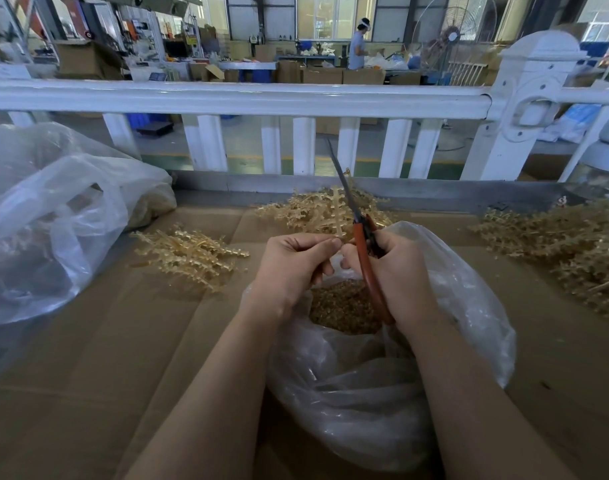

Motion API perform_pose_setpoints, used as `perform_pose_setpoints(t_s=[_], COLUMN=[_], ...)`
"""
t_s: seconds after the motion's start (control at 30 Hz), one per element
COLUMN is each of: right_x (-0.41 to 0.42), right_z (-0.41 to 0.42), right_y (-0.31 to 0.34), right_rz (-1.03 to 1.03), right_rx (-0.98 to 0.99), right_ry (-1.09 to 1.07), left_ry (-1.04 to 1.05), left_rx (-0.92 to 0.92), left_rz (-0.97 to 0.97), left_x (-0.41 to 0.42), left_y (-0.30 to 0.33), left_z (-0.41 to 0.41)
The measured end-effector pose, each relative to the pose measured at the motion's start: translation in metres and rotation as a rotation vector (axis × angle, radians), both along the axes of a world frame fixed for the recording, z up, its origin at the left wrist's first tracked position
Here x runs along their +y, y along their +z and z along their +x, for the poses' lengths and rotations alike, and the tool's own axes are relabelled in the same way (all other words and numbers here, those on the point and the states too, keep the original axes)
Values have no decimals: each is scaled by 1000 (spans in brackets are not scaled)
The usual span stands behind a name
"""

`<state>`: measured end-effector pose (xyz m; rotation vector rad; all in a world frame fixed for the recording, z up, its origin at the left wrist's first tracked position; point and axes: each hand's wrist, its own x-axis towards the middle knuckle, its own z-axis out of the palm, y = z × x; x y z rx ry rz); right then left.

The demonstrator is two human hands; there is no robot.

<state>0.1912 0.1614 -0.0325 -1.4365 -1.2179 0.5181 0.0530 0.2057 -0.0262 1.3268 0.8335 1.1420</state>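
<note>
The left hand [289, 268] holds a plastic branch [336, 213] just above the open bag [462, 306], fingers clamped on its stem, evidently so that trimmed parts drop straight in. The right hand [396, 268] grips the scissors [356, 223], fingers curled round the orange handles, blades apparently together and pointing up and away from the bag. Inside the bag lies a bed of small amber pieces [344, 310]. Uncut heaps rest on the surface [123, 341] behind the bag [306, 209], to its left [192, 254] and to its right [566, 244], presumably for easy reach. A second bag [54, 216], further left, holds contents I cannot identify.
</note>
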Motion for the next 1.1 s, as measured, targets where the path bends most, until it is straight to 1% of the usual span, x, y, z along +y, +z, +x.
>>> perform_pose_setpoints(t_s=[0.1, 0.17, 0.3, 0.33, 0.37, 0.4, 0.47, 0.5, 0.57, 0.7, 0.77, 0.87, 0.97, 1.03, 1.1], right_x=[0, -1, -2, -2, -3, -3, -2, -2, -2, -1, -1, -1, 0, 0, -1], right_z=[1, 2, 3, 4, 4, 4, 3, 3, 3, 3, 3, 4, 4, 4, 5], right_y=[2, 3, 4, 4, 4, 4, 4, 4, 4, 4, 4, 1, -1, -2, -4], right_rz=[-4, -4, 7, 8, 9, 10, 9, 8, 9, 16, 17, 29, 8, -12, -27], right_rx=[16, 44, 96, 100, 103, 100, 81, 72, 67, 94, 90, 56, 10, -82, -224], right_ry=[-11, -8, 7, 13, 23, 34, 52, 56, 59, 64, 72, 66, 29, -8, -36], left_ry=[-14, 20, 314, 343, 320, 271, 146, 103, 55, 36, 16, 0, 57, 113, 176], left_rx=[70, 116, 70, 53, 51, 90, 222, 233, 148, -32, -84, -82, -79, -49, -1], left_rz=[61, 128, 291, 299, 286, 265, 239, 231, 231, 293, 290, 257, 252, 277, 311], left_x=[-3, -4, 2, 3, 4, 5, 8, 7, 3, 2, 3, 4, 4, 4, 4], left_y=[2, 3, -1, -2, -2, -3, -5, -4, -1, 0, 0, 0, 0, 0, 2], left_z=[-2, -3, -6, -8, -9, -9, -10, -9, -7, -8, -9, -10, -10, -10, -11])
